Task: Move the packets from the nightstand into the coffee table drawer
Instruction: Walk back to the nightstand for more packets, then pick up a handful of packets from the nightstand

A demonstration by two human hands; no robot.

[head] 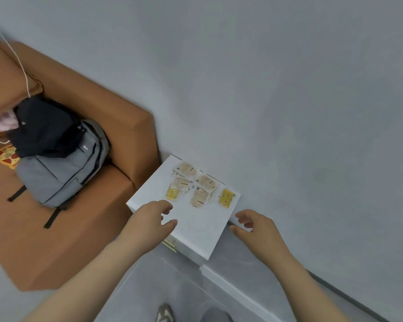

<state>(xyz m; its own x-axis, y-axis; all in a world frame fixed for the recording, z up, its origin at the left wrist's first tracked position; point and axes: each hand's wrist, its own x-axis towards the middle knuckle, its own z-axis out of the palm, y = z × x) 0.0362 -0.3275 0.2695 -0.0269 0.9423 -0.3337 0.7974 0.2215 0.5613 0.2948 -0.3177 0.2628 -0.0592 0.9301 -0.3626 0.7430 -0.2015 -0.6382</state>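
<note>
white bench (196,228) by grey wall (289,89): packets (200,196) lie just beyond left hand (153,217), right hand (256,225) slightly farther; both empty, fingers relaxed

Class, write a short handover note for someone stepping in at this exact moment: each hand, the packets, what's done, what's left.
Left hand: open, empty, over the nightstand top's near part.
Right hand: open, empty, beside its right edge.
Packets: lying on the nightstand top, beige ones clustered, two yellow.
Done: none picked up.
Left: gather them and carry them to the coffee table drawer, out of view.
</note>
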